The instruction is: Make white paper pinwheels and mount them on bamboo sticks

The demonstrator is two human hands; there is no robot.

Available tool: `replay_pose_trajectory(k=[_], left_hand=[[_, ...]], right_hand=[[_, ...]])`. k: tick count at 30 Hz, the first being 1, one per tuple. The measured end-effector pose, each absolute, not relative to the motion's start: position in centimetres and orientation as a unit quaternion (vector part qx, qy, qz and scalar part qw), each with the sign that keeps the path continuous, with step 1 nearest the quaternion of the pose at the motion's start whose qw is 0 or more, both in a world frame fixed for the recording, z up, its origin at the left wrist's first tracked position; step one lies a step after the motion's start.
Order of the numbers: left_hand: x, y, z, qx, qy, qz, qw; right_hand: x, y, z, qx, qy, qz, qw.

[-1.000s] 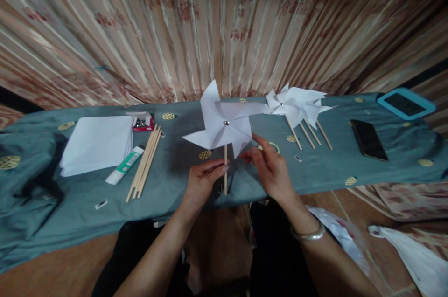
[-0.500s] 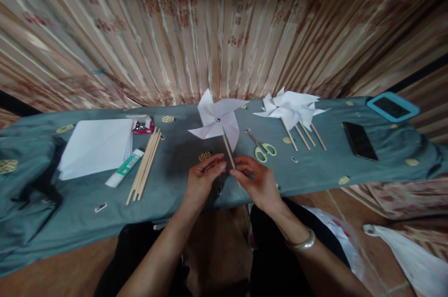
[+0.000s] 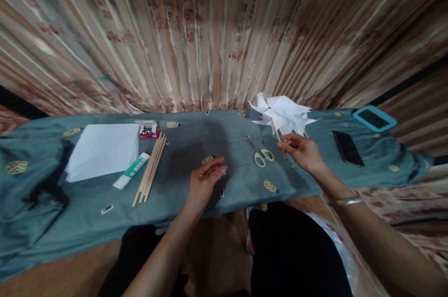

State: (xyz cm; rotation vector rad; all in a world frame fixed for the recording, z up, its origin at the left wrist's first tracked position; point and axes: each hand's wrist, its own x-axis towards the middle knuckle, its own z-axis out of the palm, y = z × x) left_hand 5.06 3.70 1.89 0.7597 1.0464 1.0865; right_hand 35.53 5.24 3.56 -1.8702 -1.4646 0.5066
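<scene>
My right hand (image 3: 301,150) pinches the wooden stick of a white paper pinwheel (image 3: 268,109). Its blades overlap the other white pinwheels (image 3: 297,122) at the back right, so I cannot tell whether they touch. My left hand (image 3: 206,178) hovers over the middle of the cloth with fingers extended and nothing in it. Between the two hands lie scissors (image 3: 261,155) with yellow-green handles, their blades pointing away from me.
On the left are a stack of white paper (image 3: 103,150), a red box of metal pins (image 3: 149,130), a green-and-white tube (image 3: 131,171) and several wooden sticks (image 3: 150,169). A black phone (image 3: 347,148) and a blue-framed device (image 3: 374,118) lie at the right on the green cloth (image 3: 238,185).
My right hand has carried the pinwheel to the right, over beside the other pinwheels. My left hand has come away from it and stays near the middle.
</scene>
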Motion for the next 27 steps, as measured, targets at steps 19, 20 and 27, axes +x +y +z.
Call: replay_pose_trajectory(k=[19,20,27], left_hand=[[4.7,3.6,1.2,0.330,0.449,0.480,0.678],[4.7,3.5,1.1,0.327,0.447,0.481,0.679],[4.1,3.0,0.5,0.338,0.431,0.490,0.678]], right_hand=[[37.0,7.0,-0.4,-0.792,-0.602,0.003,0.104],[36.9,6.9,-0.3,-0.792,-0.603,-0.006,0.097],[33.9,6.0,2.1,-0.762,-0.636,-0.053,0.111]])
